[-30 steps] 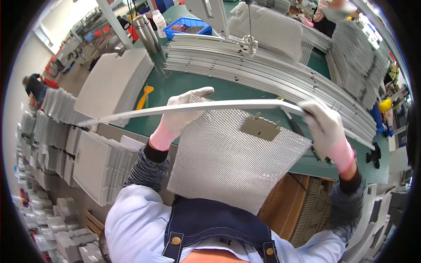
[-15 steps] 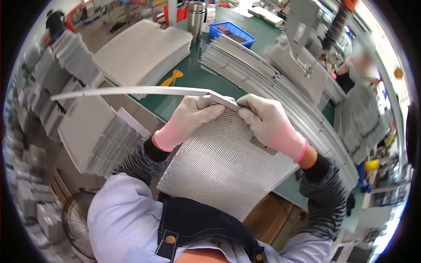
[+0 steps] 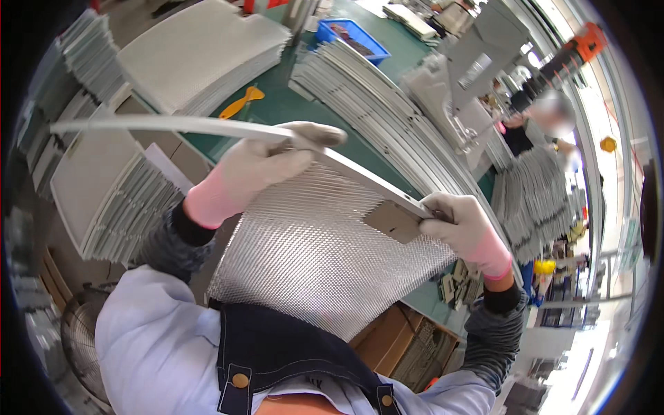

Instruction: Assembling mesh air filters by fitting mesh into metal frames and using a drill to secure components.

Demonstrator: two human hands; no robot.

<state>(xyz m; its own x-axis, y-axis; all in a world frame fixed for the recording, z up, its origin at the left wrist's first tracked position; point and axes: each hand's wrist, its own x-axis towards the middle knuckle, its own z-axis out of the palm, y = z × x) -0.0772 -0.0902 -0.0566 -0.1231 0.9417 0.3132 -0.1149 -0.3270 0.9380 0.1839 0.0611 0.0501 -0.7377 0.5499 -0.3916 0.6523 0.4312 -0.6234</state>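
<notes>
Metal mesh filter panel [image 3: 325, 256], fine woven silver mesh in a flat pale frame, held tilted above the green worktop [image 3: 290, 104]. Left hand [image 3: 259, 169], white glove with pink cuff, clenched over the frame's top edge. Right hand [image 3: 460, 225] pinches the frame beside a flat metal tab [image 3: 391, 220]. Stacked frames [image 3: 373, 104] fanned behind; blue bin [image 3: 356, 38] far edge; yellow scraper [image 3: 242, 102] on worktop.

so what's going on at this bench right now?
A person in white gloves holds a rectangular metal mesh filter panel up over the green worktable. The left hand grips the long white frame strip along its top edge; the right hand pinches the corner beside a small grey tab.
</notes>
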